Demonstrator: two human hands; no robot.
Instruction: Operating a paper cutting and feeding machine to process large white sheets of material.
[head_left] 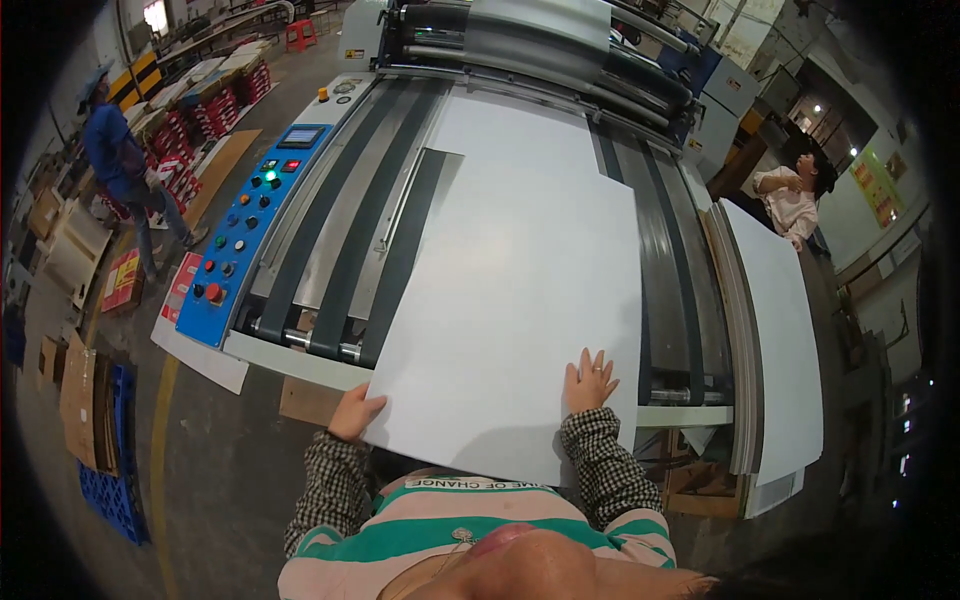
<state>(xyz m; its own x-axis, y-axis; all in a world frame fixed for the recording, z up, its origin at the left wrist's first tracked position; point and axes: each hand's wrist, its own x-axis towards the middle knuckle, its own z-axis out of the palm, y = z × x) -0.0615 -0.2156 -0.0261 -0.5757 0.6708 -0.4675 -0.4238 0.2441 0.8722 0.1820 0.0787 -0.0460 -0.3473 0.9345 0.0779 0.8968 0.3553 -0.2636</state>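
A large white sheet lies over the dark conveyor belts of a roller machine, its near edge reaching my body. Another white sheet is in front of it, running up toward the machine's rollers. My left hand grips the near left edge of the large sheet, thumb on top and the other fingers mostly hidden. Flat on the sheet's near right part rests my right hand, fingers spread. Checked sleeve covers show on both my forearms.
Left of the belts runs a blue control panel with buttons. A stack of white boards stands at the right, a seated person beyond it. One person in blue stands far left. A blue pallet holds cardboard.
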